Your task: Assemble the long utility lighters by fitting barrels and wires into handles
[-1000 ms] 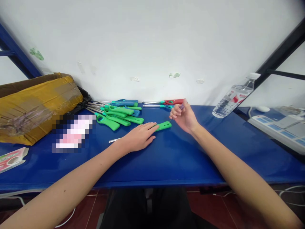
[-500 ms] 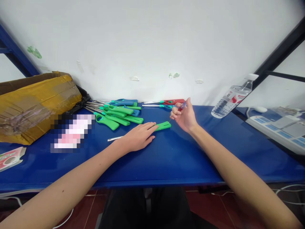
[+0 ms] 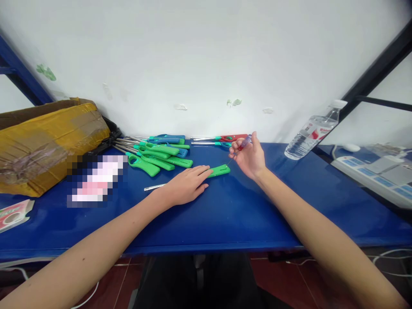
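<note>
A green lighter [image 3: 221,171] lies on the blue table, its metal tube pointing left. My left hand [image 3: 188,184] rests over its middle, fingers wrapped on it and pressing it to the table. In my right hand [image 3: 250,156] is a small screwdriver [image 3: 245,142] with a clear, reddish-purple handle, held between the fingers. The screwdriver's thin shaft slants down to the right end of the green lighter. Several green lighters [image 3: 157,156] are piled to the left, with blue ones behind. A red lighter [image 3: 233,137] and a blue one lie behind my right hand.
A taped cardboard box [image 3: 51,143] stands at the left, with a blurred patch beside it. A torn printed card [image 3: 14,214] lies at the left edge. On the right are a leaning water bottle [image 3: 310,133] and a white power strip [image 3: 373,176]. The wall rises behind the table.
The screwdriver handle in my right hand has tilted and shifted slightly left. My left hand keeps its place on the green lighter.
</note>
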Demonstrator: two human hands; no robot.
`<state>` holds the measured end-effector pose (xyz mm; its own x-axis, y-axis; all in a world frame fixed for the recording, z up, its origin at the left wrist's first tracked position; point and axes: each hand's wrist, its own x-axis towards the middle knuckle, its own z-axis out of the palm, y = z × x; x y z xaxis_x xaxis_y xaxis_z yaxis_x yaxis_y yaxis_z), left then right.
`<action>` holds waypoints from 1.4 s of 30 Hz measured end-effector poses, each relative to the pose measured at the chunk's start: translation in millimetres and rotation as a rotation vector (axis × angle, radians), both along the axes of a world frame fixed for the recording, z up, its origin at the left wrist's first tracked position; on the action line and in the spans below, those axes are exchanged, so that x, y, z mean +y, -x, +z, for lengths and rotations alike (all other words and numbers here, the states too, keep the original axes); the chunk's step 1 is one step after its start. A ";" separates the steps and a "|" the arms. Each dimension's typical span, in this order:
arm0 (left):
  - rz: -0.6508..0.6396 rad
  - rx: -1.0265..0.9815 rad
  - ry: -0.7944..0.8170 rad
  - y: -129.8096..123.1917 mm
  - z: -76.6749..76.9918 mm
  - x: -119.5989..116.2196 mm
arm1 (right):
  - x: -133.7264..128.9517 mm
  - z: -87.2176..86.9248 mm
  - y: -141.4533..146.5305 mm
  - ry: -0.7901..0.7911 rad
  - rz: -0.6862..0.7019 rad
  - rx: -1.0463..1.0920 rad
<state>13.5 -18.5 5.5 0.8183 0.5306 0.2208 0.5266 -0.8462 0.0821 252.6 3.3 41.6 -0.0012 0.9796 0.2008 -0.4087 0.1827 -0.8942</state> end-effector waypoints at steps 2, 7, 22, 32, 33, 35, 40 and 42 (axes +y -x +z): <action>-0.001 -0.003 0.003 0.4 -0.4 0.0 | 2.1 -1.9 -1.8 -0.010 -0.006 -0.001; -0.009 -0.031 0.012 0.8 -1.0 0.1 | 0.6 -4.1 -3.8 -0.001 0.012 -0.032; -0.009 -0.029 0.013 0.8 -0.3 -1.2 | -1.9 0.1 -9.3 -0.024 0.068 0.055; 0.008 -0.012 0.034 0.6 2.1 -1.4 | 13.1 -5.7 -27.4 -0.264 -0.193 -0.468; 0.009 -0.013 0.033 0.5 2.4 -1.5 | 13.0 -8.8 -27.1 -0.283 -0.209 -0.568; 0.007 -0.020 0.030 0.4 2.6 -1.8 | 10.8 -13.1 -26.6 -0.297 -0.220 -0.752; 0.007 -0.010 0.025 0.3 2.6 -2.0 | 3.8 -10.5 -33.0 -0.251 -0.180 -1.095; 0.007 -0.002 0.025 0.2 2.6 -2.0 | 4.2 -8.0 -39.2 -0.255 -0.121 -1.188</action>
